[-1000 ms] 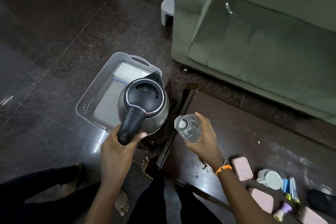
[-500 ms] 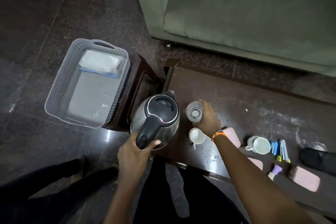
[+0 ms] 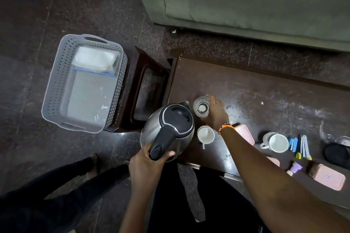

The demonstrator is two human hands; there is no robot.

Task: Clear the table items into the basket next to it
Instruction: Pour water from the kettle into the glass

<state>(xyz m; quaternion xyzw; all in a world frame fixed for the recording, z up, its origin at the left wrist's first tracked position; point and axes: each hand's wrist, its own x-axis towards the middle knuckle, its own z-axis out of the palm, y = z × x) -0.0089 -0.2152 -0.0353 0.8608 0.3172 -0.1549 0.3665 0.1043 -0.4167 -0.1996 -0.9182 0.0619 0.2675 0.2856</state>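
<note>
Steel kettle [image 3: 168, 128] first: it hangs over the near left corner of the tabletop [image 3: 246, 89], carried by its black handle, and the left hand [image 3: 145, 162] has its fingers wrapped right round that handle with the thumb across the top. Good place to hold it; the polished body looks slick and the handle is the only sure purchase. It seems the heaviest thing here, more so if there's water inside, which I can't tell with the lid down.

Just beside the spout stands the clear glass [image 3: 201, 107], upright on the tabletop. The right hand [image 3: 216, 113] has its fingers curled round its far side, holding it. That one looks light, stiff, smooth and breakable, so a grip round the wall rather than the rim suits it, and a gentle set-down.

Close in front sits a small white cup [image 3: 205, 134], then pink boxes, a white mug [image 3: 277, 142] and small oddments further right.

Off to the left, the grey basket [image 3: 56, 81] rests on a dark stool [image 3: 144, 81], with a clear bag [image 3: 94, 60] lying in its far end.
</note>
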